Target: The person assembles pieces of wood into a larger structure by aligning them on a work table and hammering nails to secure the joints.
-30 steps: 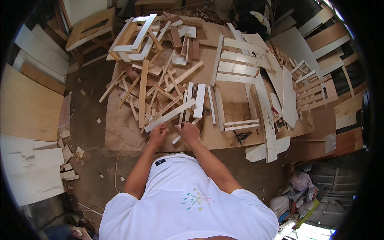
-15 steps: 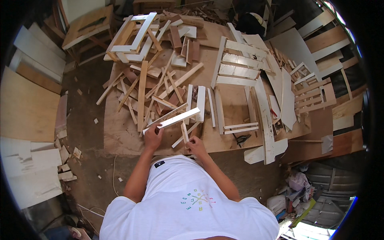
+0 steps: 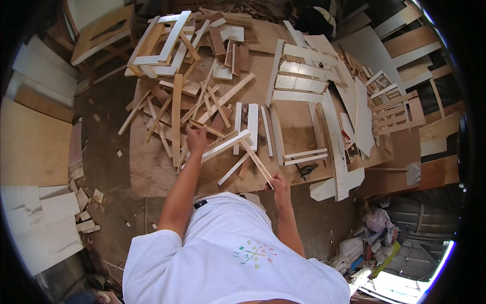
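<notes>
My right hand [image 3: 279, 187] grips the near end of a thin wooden strip [image 3: 257, 163], which slants up and away to the left. Its far end meets a white-faced strip [image 3: 224, 146] lying across the pile. At the pile's near side, my left hand [image 3: 196, 137] closes around the end of a short bare-wood stick [image 3: 212, 130]; its fingertips are partly hidden. Just beyond lies a wide white-edged board [image 3: 253, 126]. A long plain slat [image 3: 176, 119] lies left of this hand.
A slatted white wooden frame [image 3: 298, 96] occupies the right of the plywood sheet [image 3: 152, 177], with a black clamp [image 3: 305, 171] by its near end. Another white frame [image 3: 164, 45] sits far left. Offcuts [image 3: 86, 218] litter the floor, and boards [image 3: 35, 142] lean left.
My left hand has left the white-faced strip's end and reached farther to another stick. The right hand has moved right with its strip, which now slants more.
</notes>
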